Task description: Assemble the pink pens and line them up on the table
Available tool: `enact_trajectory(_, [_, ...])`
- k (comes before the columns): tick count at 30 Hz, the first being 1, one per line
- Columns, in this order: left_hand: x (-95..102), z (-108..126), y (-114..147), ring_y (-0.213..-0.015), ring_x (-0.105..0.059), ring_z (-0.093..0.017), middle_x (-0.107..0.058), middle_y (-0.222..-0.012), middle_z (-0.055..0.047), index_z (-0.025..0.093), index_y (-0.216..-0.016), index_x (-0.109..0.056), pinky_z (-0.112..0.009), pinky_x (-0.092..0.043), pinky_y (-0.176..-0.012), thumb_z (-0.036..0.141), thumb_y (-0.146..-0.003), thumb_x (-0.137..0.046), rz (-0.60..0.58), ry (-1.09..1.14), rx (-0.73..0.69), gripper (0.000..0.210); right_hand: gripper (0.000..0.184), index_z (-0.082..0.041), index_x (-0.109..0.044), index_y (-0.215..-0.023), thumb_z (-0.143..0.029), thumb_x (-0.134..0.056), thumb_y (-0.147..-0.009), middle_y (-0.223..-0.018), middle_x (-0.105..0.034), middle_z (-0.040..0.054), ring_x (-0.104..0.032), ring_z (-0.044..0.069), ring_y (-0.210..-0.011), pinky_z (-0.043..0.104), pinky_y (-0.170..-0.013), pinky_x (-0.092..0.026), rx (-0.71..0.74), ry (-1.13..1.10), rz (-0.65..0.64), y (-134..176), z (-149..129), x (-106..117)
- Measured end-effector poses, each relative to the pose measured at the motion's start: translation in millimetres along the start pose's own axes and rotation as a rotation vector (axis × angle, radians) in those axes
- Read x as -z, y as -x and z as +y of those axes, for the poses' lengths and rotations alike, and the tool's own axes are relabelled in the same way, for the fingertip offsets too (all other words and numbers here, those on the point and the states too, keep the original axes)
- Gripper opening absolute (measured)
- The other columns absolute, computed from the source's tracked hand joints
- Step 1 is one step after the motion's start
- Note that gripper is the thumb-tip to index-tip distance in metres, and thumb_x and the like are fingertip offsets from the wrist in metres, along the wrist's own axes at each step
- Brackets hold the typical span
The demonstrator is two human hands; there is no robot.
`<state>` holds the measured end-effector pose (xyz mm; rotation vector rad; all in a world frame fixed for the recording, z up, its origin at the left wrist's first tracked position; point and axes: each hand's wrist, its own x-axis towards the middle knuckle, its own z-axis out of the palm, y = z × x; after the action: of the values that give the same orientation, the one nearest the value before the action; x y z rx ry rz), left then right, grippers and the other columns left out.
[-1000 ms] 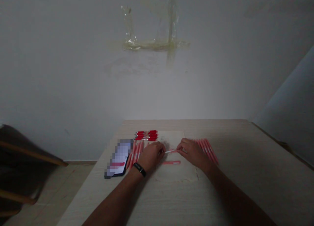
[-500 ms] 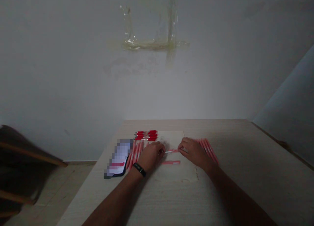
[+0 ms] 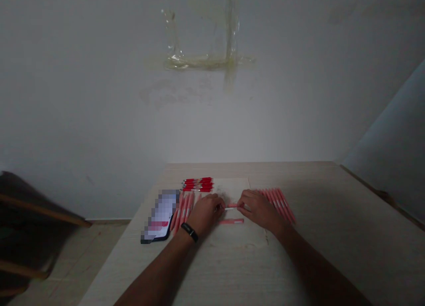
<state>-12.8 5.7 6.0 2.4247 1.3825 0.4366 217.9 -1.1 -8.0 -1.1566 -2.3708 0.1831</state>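
A thin white rod (image 3: 231,208), like a pen refill, spans the gap between my hands. My left hand (image 3: 210,208), wearing a dark wristband (image 3: 189,231), pinches its left end. The closed fingertips of my right hand (image 3: 255,206) are at the other end and seem to pinch it. Just behind the rod is a pink pen part (image 3: 232,205); whether my right fingers touch it is unclear. Nearer me, another pink pen part (image 3: 232,221) lies flat on a pale sheet (image 3: 237,239).
Pink pen parts (image 3: 182,211) lie left, beside a phone (image 3: 162,217) with a pixelated screen. Several red pens (image 3: 198,184) are stacked behind. A row of pink pens (image 3: 280,204) lies right of my right hand. The table (image 3: 315,173) meets a taped wall (image 3: 199,120).
My right hand has shifted slightly left, toward my left hand, uncovering more of the pink row. The white rod, slanted before, now lies nearly level. My left hand stays almost in place.
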Motion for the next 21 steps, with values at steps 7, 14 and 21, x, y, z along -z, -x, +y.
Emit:
enact_trajectory(7, [0.4,2,1,-0.084,-0.059,-0.017,-0.066,-0.088,-0.005,0.018,-0.086,-0.07,-0.025,-0.04,-0.072,0.013,-0.084,-0.055,-0.008,0.026,-0.02,0.016,0.006,-0.019,-0.064,-0.084,-0.019,-0.064,-0.09,-0.088,-0.062,0.0023,-0.059,0.017,-0.088,0.03,-0.079,-0.042,0.014,-0.036,0.007,-1,-5,-1])
enact_trajectory(14, [-2.6,-6,1,-0.082,-0.059,-0.016,-0.068,-0.089,-0.004,0.019,-0.084,-0.068,-0.025,-0.039,-0.071,0.012,-0.081,-0.058,0.069,0.032,0.037,0.012,0.008,-0.02,-0.067,-0.094,-0.027,-0.067,-0.089,-0.091,-0.064,0.0032,-0.059,0.019,-0.09,0.032,-0.082,-0.043,-0.047,-0.088,0.09,1,11,-7])
enact_trajectory(21, [0.1,-6,3,-0.08,-0.06,-0.017,-0.069,-0.088,-0.005,0.019,-0.084,-0.067,-0.025,-0.039,-0.068,0.017,-0.084,-0.056,0.092,0.012,0.067,0.011,0.006,-0.021,-0.07,-0.093,-0.024,-0.067,-0.089,-0.092,-0.064,0.0041,-0.058,0.02,-0.094,0.034,-0.086,-0.043,-0.084,-0.011,0.014,-2,13,-17])
